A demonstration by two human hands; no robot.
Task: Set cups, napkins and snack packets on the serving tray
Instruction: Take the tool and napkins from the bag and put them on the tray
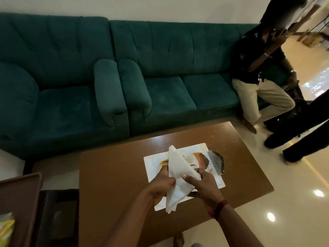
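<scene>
A white paper napkin (179, 177) is held up over the white serving tray (218, 180), which lies on the brown coffee table (114, 175). My left hand (161, 186) grips the napkin's left side and my right hand (201, 186) grips its right side. On the tray behind the napkin stand a white cup (189, 158) and an orange snack packet (201, 160). A silver and dark packet (216, 162) lies at the tray's right edge. A yellow-orange packet (164, 162) peeks out left of the napkin. The napkin hides part of the tray.
Green sofas (160, 72) stand behind the table. A person (258, 75) sits at the sofa's right end, and another person's dark legs (302, 132) stand to the right. A brown side table (19, 195) with a yellow packet (6, 229) is at the near left.
</scene>
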